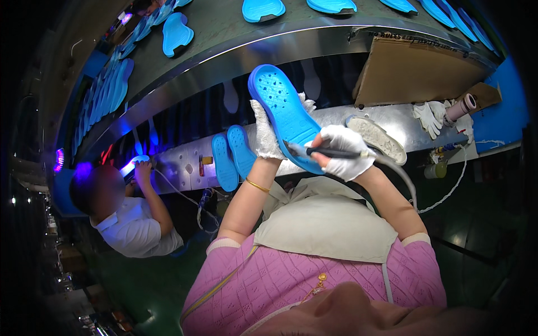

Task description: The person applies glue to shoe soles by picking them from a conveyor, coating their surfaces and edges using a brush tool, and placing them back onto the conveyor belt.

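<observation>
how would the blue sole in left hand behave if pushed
The blue sole probably bends before breaking, given its moulded, rubbery look. Pits at its far end hint it's light for its size. Its broad, low shape should resist rolling.

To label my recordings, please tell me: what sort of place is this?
Likely a footwear workshop: the left hand holds a blue sole, more soles lie on the surface ahead, and a co-worker is nearby.
</observation>
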`<action>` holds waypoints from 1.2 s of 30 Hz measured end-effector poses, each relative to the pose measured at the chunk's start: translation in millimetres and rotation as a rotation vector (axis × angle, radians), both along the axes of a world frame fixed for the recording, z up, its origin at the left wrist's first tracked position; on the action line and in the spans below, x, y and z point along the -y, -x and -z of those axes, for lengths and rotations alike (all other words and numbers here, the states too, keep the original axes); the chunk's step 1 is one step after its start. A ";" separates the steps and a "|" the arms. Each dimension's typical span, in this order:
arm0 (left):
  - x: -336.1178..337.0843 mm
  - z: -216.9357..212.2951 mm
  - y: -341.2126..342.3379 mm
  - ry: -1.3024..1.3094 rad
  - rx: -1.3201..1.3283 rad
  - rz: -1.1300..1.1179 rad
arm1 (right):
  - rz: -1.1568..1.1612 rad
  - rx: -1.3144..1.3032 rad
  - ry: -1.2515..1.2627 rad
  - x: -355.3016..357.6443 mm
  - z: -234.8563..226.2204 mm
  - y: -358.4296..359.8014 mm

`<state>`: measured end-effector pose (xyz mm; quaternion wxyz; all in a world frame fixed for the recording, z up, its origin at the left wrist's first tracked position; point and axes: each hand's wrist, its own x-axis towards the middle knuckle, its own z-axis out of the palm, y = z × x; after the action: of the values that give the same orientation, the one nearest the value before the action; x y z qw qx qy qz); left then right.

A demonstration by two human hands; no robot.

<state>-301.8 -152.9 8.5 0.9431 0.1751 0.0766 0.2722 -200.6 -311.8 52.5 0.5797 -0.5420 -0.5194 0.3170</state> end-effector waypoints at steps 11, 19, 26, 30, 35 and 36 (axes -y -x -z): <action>12.8 -15.0 17.0 0.168 0.242 0.116 | 0.020 -0.280 0.036 4.0 9.8 -26.0; 37.8 -20.7 -1.8 -0.209 0.087 0.052 | 0.014 -0.266 -0.239 3.6 8.5 -4.9; 33.1 -33.8 -1.8 -0.214 0.182 -0.029 | 0.098 -0.219 -0.236 1.1 15.8 -8.6; 28.3 -37.2 -3.9 -0.287 0.148 -0.078 | 0.022 -0.053 -0.239 0.8 15.1 11.3; 17.2 -41.1 5.1 -0.226 0.263 -0.035 | -0.135 -0.731 0.035 -5.3 5.4 -3.4; 18.1 -44.4 5.9 -0.252 0.231 -0.034 | -0.102 -0.676 -0.079 -3.9 0.8 -3.7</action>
<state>-307.7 -170.9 52.9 0.9114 0.2579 -0.0641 0.3141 -196.9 -307.9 51.6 0.7228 -0.3569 -0.3364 0.4869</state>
